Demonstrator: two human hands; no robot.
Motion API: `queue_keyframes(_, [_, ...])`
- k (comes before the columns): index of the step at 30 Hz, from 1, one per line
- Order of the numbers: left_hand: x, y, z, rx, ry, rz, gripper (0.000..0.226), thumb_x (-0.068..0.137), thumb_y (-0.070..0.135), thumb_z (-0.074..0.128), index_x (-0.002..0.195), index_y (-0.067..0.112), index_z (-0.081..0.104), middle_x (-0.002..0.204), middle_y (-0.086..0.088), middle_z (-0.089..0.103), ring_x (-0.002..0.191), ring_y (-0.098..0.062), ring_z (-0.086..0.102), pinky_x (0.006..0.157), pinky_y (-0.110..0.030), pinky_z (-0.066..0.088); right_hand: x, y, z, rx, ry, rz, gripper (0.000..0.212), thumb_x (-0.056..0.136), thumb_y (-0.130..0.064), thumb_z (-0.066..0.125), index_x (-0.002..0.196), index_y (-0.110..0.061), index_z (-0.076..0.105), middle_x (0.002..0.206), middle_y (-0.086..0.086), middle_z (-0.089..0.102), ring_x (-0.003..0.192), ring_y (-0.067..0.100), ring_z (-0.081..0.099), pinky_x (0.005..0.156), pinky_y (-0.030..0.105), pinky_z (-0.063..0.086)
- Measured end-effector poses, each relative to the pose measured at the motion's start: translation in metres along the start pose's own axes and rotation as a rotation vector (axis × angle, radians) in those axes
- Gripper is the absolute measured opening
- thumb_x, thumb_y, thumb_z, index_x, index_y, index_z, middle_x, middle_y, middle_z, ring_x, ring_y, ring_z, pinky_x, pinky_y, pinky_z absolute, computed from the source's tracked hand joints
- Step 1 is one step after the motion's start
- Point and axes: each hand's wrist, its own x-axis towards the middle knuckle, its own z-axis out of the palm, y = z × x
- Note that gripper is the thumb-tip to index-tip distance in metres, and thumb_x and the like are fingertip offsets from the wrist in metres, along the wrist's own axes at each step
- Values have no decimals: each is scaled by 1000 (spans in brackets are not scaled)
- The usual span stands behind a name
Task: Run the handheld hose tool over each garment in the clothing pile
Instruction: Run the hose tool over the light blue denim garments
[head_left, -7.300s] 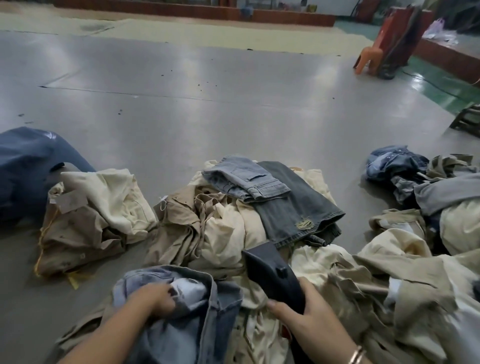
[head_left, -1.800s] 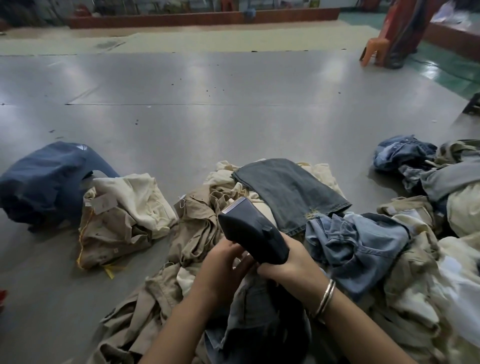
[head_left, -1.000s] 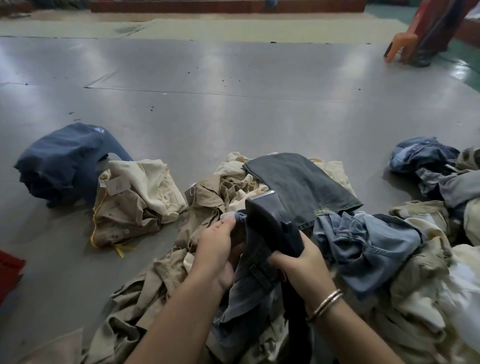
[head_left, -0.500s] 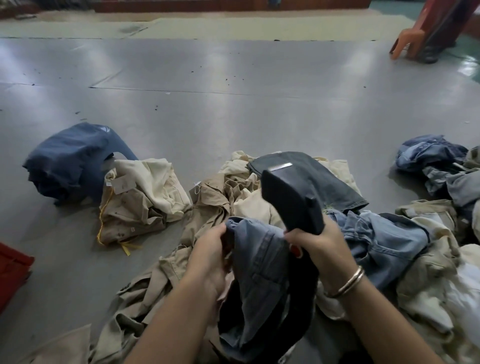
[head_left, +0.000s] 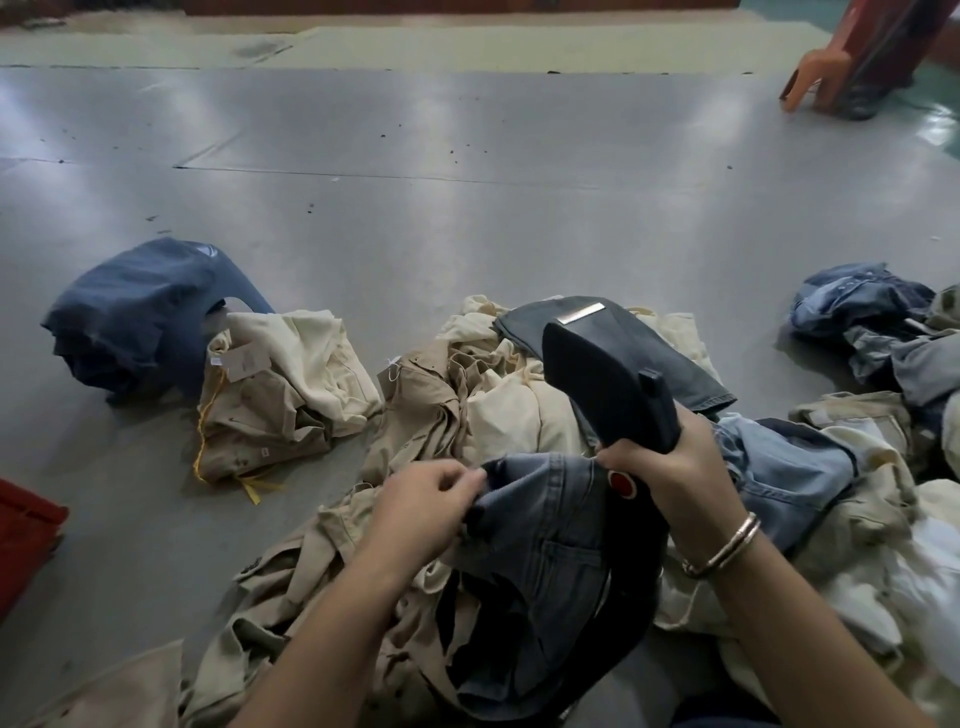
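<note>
Now tool (head_left: 608, 379) lifted off the denim, right hand (head_left: 670, 462) wrapped round its handle; left hand (head_left: 421, 499) pinching the grey jeans (head_left: 540, 561) waistband, regripping for next pass

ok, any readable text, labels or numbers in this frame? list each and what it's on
None can be read.
Hang tag on the cream and tan garment bundle: print, if any, too blurred to read.
Small white tag on the tan shirt: too small to read.
Pale strip on the head of the handheld hose tool: no lettering visible.
Red button on the tool's handle: no marking visible.
</note>
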Motion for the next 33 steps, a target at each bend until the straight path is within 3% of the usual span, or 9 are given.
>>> queue_keyframes(3, [7,4,-8,-637,5,-233,34,97,21,52,69,14,69,66,-10,61,66,-23,57,65,-30,48,0,6,-3,-14,-30,32,19,53,-8,66,70,-3,58,53,1,57,48,13,52,45,23,43])
queue_keyframes(5, [6,11,-12,-1054,-157,-377,30,98,24,48,91,6,70,87,-16,66,73,-23,61,67,-32,53,1,12,-5,-38,-45,53,18,53,-6,66,68,-8,57,51,-3,56,48,8,51,44,19,42])
queue_keyframes(7, [-1,16,-17,-1234,-352,-454,36,93,30,52,108,2,70,108,-19,67,89,-28,65,83,-37,55,3,18,-5,-52,-36,71,19,55,0,68,67,-9,55,50,-4,53,49,11,49,44,19,40])
queue_keyframes(10, [-12,26,-17,-1204,-509,-396,39,81,32,57,99,3,75,103,-16,71,86,-24,71,78,-35,59,9,23,-8,-30,73,72,17,53,-5,66,64,-8,53,48,-5,51,44,8,44,41,18,37])
queue_keyframes(14, [-9,28,-16,-1289,-413,-428,47,94,34,45,85,1,78,89,-17,73,70,-24,71,62,-31,59,15,21,-18,56,182,68,14,52,-9,66,63,-7,57,46,-7,54,43,6,48,40,17,40])
queue_keyframes(19, [-16,29,-16,-1424,-475,-470,38,86,28,52,100,0,74,100,-17,70,80,-28,70,78,-37,57,17,28,-10,-76,170,82,17,59,-6,72,64,-7,56,50,-6,52,51,10,45,45,24,38])
queue_keyframes(22, [-13,27,-16,-1587,-367,-439,27,84,20,52,97,2,70,98,-11,65,83,-22,64,91,-31,47,17,31,-9,-124,120,94,21,70,7,73,66,-6,57,52,-1,54,50,12,47,48,25,39])
queue_keyframes(27, [-8,27,-21,-1778,-170,-360,36,84,12,49,58,0,70,58,-8,67,49,-16,66,49,-26,57,6,16,-10,-96,48,34,29,61,-6,77,73,8,54,56,10,56,49,20,53,47,28,42])
queue_keyframes(33, [3,25,-28,-1788,45,-424,51,98,11,40,55,-1,65,52,-10,63,43,-18,64,45,-26,56,-29,-3,-1,-348,-263,-94,21,53,-17,70,68,-11,56,53,0,54,48,1,43,45,25,34])
